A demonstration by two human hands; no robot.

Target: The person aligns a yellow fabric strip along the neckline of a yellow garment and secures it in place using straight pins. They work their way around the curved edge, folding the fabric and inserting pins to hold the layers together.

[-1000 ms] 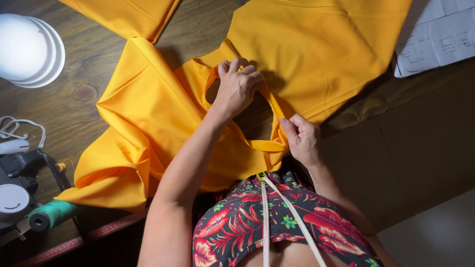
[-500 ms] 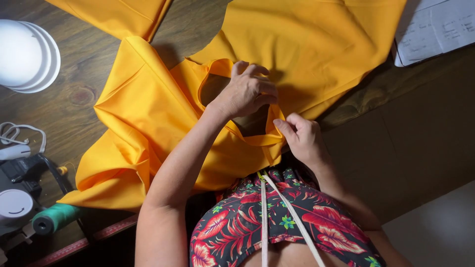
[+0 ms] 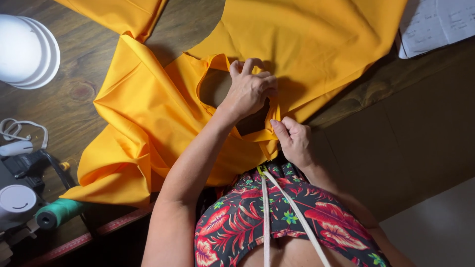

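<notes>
Fabric [image 3: 316, 54], orange, spread on wooden table [image 3: 74, 94] by its near edge. Left hand [image 3: 250, 91] presses curled fingers at cutout rim; right hand [image 3: 294, 141] pinches the edge. Fingertips partly hidden.

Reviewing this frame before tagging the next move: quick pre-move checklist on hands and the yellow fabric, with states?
1. Left hand on yellow fabric: ok, fingers curled over the edge of the cut-out opening.
2. Right hand gripping the fabric: ok, it pinches the narrow strip beside the opening.
3. Fabric supported by wooden table: ok, though it is bunched in folds at the left.
4. Fabric clear of white bowls: ok, apart.
5. Fabric clear of green spool: cannot tell, the fold's edge lies close.
6. Papers clear of fabric: cannot tell, edges meet.
</notes>
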